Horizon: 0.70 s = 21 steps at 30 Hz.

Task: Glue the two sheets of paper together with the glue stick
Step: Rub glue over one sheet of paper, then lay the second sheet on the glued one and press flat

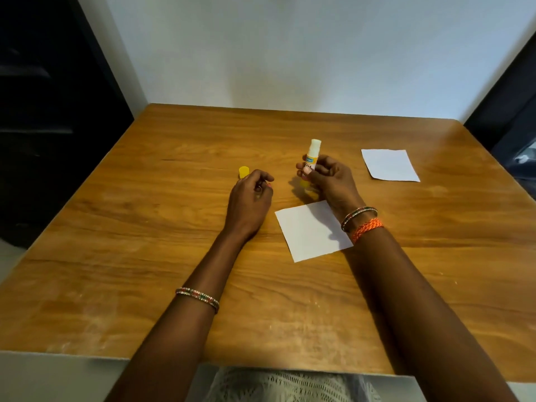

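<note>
- Two paper sheets lie apart on the table (145,227): near sheet (310,230), far sheet (390,165).
- Right hand (327,178) grips the uncapped glue stick (311,158) upright.
- Left hand (249,198) rests loosely curled, empty, beside the yellow cap (244,171).

A brown wooden surface (145,227) fills most of the frame, with pale scuffed spots near its bottom edge. Behind it, at the top, stands a plain white wall (290,53). Dark furniture (43,111) sits at the upper left, and something dark (510,105) is at the upper right.
</note>
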Each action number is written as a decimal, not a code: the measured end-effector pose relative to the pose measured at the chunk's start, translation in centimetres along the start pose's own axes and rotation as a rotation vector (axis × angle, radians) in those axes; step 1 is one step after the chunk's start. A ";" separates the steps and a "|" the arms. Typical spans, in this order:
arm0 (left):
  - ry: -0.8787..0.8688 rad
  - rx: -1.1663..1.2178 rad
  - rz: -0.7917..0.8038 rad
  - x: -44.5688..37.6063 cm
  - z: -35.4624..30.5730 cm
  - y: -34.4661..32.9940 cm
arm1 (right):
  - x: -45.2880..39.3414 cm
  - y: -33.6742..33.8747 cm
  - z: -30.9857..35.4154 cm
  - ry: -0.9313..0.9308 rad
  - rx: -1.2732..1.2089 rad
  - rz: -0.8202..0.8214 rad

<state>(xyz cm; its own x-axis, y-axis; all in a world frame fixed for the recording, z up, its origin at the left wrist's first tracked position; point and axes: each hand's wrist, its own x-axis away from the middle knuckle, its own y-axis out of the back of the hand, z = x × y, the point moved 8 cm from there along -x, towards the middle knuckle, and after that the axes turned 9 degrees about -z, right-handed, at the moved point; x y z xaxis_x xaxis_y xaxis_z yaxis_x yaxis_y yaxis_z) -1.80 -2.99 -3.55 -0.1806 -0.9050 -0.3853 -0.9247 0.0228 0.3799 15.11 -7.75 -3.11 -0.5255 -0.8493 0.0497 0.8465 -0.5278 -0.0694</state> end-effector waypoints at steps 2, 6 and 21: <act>-0.020 -0.067 0.053 0.1 0.3 -0.5 | -0.5 0.0 0.3 0.095 0.070 -0.008; -0.066 -0.238 0.099 0.1 0.3 -1.3 | -1.6 -0.8 0.5 0.217 0.276 0.008; -0.064 -0.001 -0.052 -0.1 -0.6 0.4 | -1.7 3.8 1.7 0.290 0.406 -0.101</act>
<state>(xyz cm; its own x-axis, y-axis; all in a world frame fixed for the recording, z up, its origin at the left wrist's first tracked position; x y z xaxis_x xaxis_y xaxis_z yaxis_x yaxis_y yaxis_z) -1.95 -3.16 -2.89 -0.1535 -0.8760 -0.4573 -0.9330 -0.0239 0.3591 19.35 -8.29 -1.75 -0.5599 -0.7910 -0.2467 0.7245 -0.6118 0.3175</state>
